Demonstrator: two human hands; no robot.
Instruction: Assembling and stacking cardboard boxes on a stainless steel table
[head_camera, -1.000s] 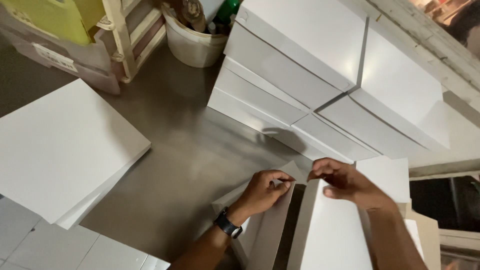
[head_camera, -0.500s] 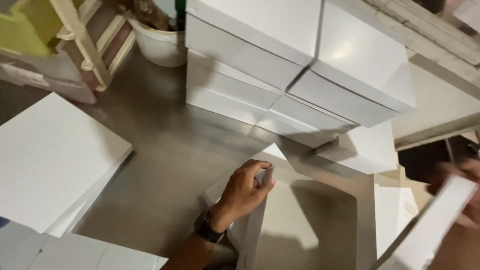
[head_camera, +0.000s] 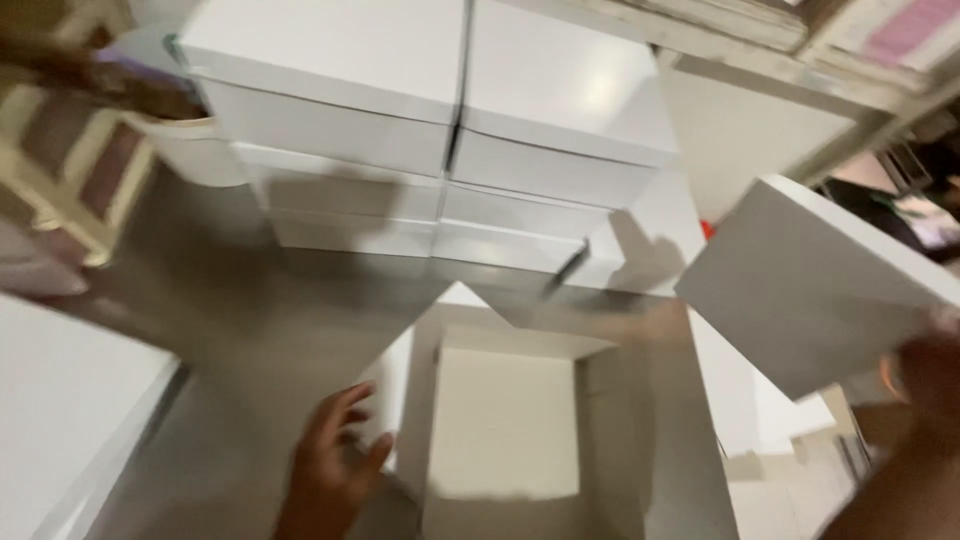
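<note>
**Open box base on the table, lid held off to the right**

An open white box base (head_camera: 505, 420) sits on the grey table (head_camera: 250, 330) near the person, its four walls upright and its pale floor bare. The left hand (head_camera: 335, 470) hangs just left of the base's near-left wall, fingers spread and loosely curled, gripping nothing; whether it touches the wall is too blurred to tell. The right hand (head_camera: 925, 375) is at the right edge, largely cut off and smeared, holding the near corner of a white box lid (head_camera: 810, 290) that is tilted in the air, right of the base and apart from it. How its fingers close on the lid cannot be made out.

Beyond the base stands a stack of closed white boxes (head_camera: 440, 130), several layers high. Flat white sheets (head_camera: 60, 420) lie at the left.

The risk, as I judge it: the lid is held by one corner only, so it could twist or slip, and a swing could clip the stack or dent a thin wall of the unsteadied base.
</note>
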